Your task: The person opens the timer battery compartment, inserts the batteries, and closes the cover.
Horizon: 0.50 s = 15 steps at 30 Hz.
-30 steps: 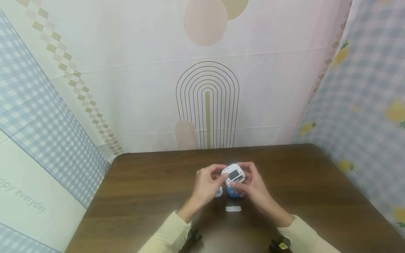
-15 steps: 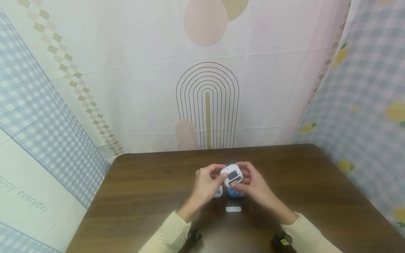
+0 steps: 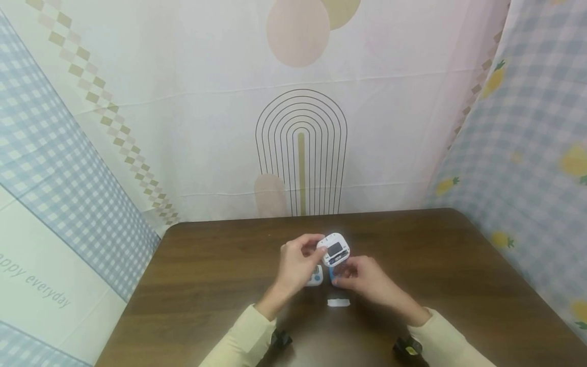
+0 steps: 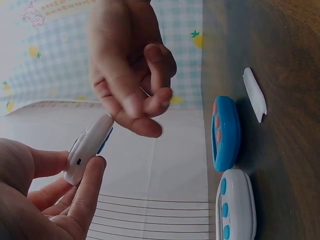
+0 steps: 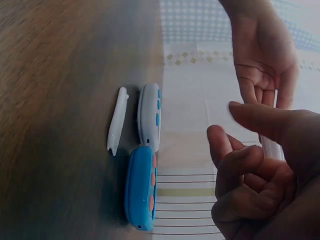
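My left hand [image 3: 295,267] pinches a white rounded-square timer [image 3: 336,247] between thumb and fingers, above the table. Its back faces up, with a dark rectangle and an uncovered battery slot holding a battery [image 3: 338,259]. My right hand [image 3: 371,280] is just below and right of it, fingers loosely curled, nothing visible between them. In the left wrist view this hand [image 4: 132,75] appears near the timer's edge. Under the hands, a blue timer [image 4: 227,134] with pink buttons and a white timer [image 4: 238,205] with blue buttons lie on the table.
A small white battery cover [image 3: 338,303] lies on the brown table [image 3: 220,285] nearer to me than the two timers. Cloth with printed patterns [image 3: 206,127] hangs behind the table and at both sides.
My right hand has let go of the held timer and moved down and slightly right. The left hand keeps its hold, with the timer slightly higher; its battery slot shows more fully.
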Each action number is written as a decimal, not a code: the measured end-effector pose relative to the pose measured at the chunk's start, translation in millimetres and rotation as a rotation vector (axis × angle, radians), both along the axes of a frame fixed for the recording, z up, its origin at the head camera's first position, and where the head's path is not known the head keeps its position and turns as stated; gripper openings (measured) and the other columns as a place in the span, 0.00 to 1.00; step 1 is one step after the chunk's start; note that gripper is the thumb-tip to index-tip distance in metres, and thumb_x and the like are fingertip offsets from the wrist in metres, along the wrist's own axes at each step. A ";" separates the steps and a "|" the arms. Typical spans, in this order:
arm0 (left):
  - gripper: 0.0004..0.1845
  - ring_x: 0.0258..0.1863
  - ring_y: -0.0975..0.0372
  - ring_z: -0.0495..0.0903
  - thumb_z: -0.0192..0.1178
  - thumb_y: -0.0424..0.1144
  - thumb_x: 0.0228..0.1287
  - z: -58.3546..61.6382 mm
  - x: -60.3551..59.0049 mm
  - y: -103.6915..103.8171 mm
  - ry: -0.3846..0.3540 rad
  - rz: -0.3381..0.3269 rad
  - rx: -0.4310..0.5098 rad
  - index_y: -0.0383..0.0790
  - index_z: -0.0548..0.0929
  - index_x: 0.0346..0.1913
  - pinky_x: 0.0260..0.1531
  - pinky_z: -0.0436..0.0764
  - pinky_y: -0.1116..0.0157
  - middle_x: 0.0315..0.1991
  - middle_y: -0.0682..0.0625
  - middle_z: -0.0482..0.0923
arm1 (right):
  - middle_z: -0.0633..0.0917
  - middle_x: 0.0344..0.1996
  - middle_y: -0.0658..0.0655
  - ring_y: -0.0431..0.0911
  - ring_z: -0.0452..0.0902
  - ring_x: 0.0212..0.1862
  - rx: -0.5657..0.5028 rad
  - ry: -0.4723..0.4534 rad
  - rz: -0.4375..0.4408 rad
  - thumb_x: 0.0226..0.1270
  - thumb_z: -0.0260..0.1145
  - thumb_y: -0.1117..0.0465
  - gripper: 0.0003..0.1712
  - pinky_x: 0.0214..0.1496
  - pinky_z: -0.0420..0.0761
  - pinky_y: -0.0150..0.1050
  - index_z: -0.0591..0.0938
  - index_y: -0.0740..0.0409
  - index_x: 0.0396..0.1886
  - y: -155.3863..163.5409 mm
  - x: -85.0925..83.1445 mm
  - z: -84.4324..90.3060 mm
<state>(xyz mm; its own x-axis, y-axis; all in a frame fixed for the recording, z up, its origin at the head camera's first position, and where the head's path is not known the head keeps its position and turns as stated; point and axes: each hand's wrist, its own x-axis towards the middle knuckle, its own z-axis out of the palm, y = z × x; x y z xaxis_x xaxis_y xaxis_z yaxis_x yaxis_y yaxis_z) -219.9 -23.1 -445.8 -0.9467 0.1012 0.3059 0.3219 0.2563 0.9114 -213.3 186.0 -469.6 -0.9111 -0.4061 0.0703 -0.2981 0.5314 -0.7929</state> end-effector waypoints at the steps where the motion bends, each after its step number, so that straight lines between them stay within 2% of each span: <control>1: 0.11 0.31 0.66 0.87 0.72 0.33 0.67 -0.2 -0.2 -0.1 -0.002 0.001 0.000 0.40 0.90 0.51 0.32 0.87 0.69 0.41 0.46 0.92 | 0.86 0.26 0.47 0.41 0.79 0.28 0.030 0.034 0.016 0.61 0.79 0.61 0.12 0.28 0.81 0.34 0.90 0.62 0.41 -0.6 0.7 -1.4; 5: 0.11 0.31 0.65 0.87 0.72 0.33 0.66 -0.4 -0.5 0.0 -0.001 0.000 0.001 0.40 0.90 0.51 0.32 0.87 0.69 0.41 0.46 0.92 | 0.84 0.25 0.42 0.36 0.77 0.26 0.170 0.120 0.064 0.59 0.78 0.64 0.06 0.27 0.79 0.32 0.91 0.57 0.37 -2.6 3.4 -5.3; 10: 0.11 0.32 0.65 0.87 0.72 0.33 0.67 0.4 0.4 0.1 0.003 -0.002 -0.008 0.41 0.90 0.51 0.33 0.87 0.69 0.42 0.46 0.92 | 0.85 0.27 0.40 0.34 0.75 0.27 0.349 0.153 0.089 0.59 0.79 0.63 0.06 0.28 0.77 0.32 0.91 0.52 0.36 -4.6 7.8 -5.4; 15: 0.11 0.31 0.65 0.87 0.72 0.33 0.67 -0.3 0.3 0.0 0.011 -0.007 -0.010 0.40 0.90 0.51 0.33 0.87 0.69 0.41 0.46 0.92 | 0.85 0.27 0.41 0.35 0.75 0.28 0.441 0.188 0.107 0.59 0.80 0.62 0.06 0.29 0.77 0.33 0.91 0.51 0.35 -6.3 12.4 -4.9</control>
